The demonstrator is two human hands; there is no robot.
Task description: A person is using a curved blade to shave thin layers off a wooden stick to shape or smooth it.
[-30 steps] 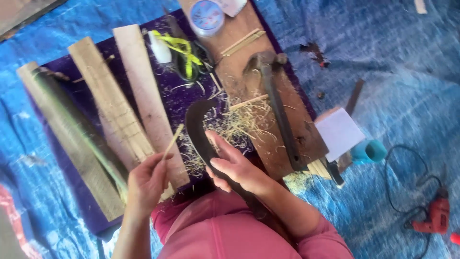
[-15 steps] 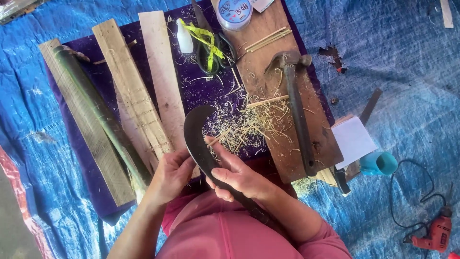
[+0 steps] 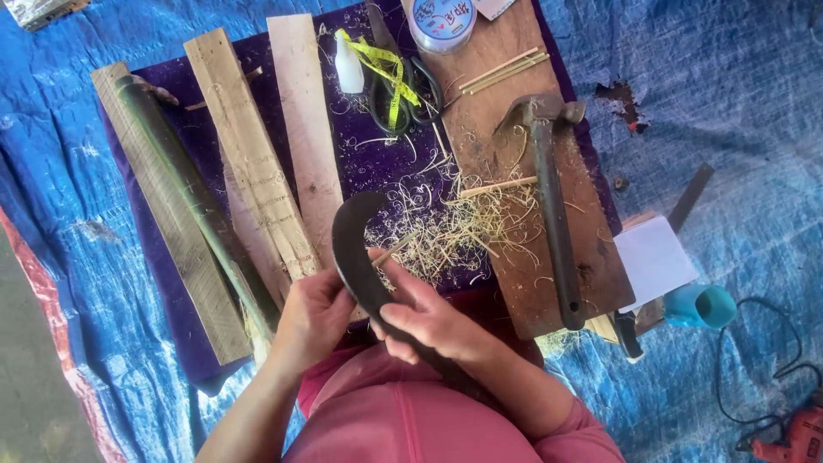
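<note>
A dark curved blade (image 3: pixel 353 249) points away from me over a purple cloth (image 3: pixel 377 163). My right hand (image 3: pixel 429 321) grips its handle close to my body. My left hand (image 3: pixel 313 313) is closed beside the blade's left edge and pinches a thin bamboo stick (image 3: pixel 393 249), which lies across the blade and sticks out to its right. A heap of pale shavings (image 3: pixel 463 227) lies just beyond my hands.
Wooden planks (image 3: pixel 249 163) and a green bamboo pole (image 3: pixel 193 197) lie at left. A board (image 3: pixel 523 154) at right carries a hammer (image 3: pixel 549 197) and thin sticks (image 3: pixel 501 70). Scissors (image 3: pixel 403 86), yellow tape, a small bottle (image 3: pixel 349 67), a line spool (image 3: pixel 441 21), a teal cup (image 3: pixel 699 306), a red drill (image 3: pixel 793 437).
My left hand has drawn the stick down from an upright slant beside the planks to lie across the blade. The camera has tilted, so the scene sits lower and to the right.
</note>
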